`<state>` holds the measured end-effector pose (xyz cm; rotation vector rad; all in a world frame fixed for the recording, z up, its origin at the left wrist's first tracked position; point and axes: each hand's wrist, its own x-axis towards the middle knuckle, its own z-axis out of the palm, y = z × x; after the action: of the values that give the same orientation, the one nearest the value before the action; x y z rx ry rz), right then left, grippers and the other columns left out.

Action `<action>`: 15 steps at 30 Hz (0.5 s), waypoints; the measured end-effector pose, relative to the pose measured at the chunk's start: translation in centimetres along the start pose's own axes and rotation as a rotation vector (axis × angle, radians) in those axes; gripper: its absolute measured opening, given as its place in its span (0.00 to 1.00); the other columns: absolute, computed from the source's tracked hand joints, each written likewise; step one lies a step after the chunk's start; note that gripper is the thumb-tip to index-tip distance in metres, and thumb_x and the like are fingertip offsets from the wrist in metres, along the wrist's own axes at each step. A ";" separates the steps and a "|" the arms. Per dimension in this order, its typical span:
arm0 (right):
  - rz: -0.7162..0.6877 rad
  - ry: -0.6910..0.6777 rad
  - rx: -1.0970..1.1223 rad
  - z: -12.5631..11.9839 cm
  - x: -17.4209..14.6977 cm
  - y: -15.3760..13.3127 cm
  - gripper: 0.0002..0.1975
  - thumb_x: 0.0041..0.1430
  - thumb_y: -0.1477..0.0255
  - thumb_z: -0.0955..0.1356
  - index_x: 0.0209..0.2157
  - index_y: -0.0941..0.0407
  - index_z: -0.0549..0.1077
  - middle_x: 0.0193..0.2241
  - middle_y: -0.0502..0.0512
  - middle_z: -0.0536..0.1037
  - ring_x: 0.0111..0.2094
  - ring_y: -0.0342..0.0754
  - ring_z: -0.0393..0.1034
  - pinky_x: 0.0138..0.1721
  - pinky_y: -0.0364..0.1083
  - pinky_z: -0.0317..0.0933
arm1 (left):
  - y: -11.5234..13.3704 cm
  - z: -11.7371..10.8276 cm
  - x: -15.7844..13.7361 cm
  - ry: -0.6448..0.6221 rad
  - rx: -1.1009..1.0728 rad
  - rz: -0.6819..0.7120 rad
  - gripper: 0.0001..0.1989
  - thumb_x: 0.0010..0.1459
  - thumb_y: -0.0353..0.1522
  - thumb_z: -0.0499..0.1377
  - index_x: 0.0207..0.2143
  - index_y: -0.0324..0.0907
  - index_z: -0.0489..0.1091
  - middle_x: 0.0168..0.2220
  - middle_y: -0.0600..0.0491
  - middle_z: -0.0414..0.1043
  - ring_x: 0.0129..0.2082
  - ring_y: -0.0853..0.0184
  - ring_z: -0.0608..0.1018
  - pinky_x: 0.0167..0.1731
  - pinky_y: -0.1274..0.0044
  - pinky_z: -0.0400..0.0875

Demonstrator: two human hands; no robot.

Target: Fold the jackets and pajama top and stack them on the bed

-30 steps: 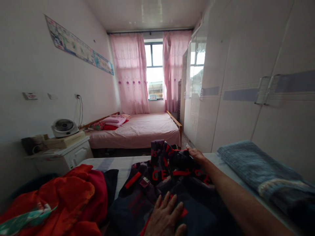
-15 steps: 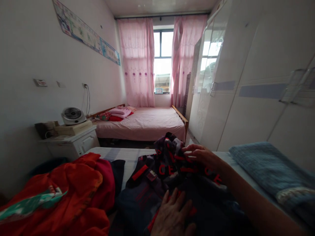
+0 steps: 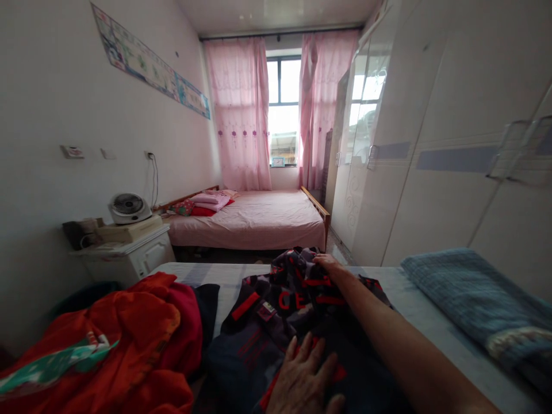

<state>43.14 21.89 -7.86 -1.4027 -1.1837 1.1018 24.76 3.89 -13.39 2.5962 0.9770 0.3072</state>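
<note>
A dark navy jacket with red lettering and a patterned hood is spread in front of me. My left hand lies flat on its body, fingers spread and pressing the cloth. At the hood's far right edge is my right hand, its fingers together on the fabric and partly hidden. My right forearm crosses over the jacket's right side. To the left is a heap of orange clothing with a green and white print.
The jacket lies on a bed with a pale sheet. A folded blue blanket rests at right, beside a white wardrobe. At left, a nightstand carries a small fan. A pink bed stands beyond, under the window.
My right hand has moved forward and slightly left, and the raised hood has come down flatter. My left hand stays in place on the jacket.
</note>
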 end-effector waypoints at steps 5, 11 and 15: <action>-0.195 -0.064 -0.026 -1.3 -4.6 -3.2 0.07 0.49 0.75 0.67 0.34 0.57 0.71 0.26 0.47 0.72 0.26 0.41 0.66 0.30 0.41 0.63 | 0.1 0.3 -0.3 0.056 -0.016 0.001 0.28 0.59 0.48 0.49 0.60 0.51 0.56 0.63 0.48 0.53 0.63 0.50 0.52 0.58 0.52 0.49; -0.446 -0.525 -0.311 -6.5 -14.0 -4.3 0.05 0.47 0.75 0.65 0.27 0.56 0.73 0.38 0.54 0.76 0.47 0.52 0.66 0.50 0.48 0.58 | 0.9 0.7 -1.0 0.167 0.026 -0.017 0.25 0.61 0.44 0.50 0.60 0.52 0.56 0.62 0.53 0.56 0.61 0.55 0.60 0.58 0.57 0.54; -0.270 -0.268 -0.397 -8.1 -16.1 -0.4 0.10 0.49 0.70 0.63 0.32 0.56 0.74 0.36 0.55 0.77 0.41 0.52 0.69 0.44 0.48 0.61 | 1.1 1.4 -1.5 0.152 0.099 0.064 0.23 0.63 0.36 0.46 0.61 0.52 0.54 0.58 0.53 0.63 0.56 0.59 0.67 0.55 0.63 0.60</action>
<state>49.10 5.04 -5.56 -1.3580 -1.8056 0.9131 24.77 1.83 -14.37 2.7316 0.9830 0.4910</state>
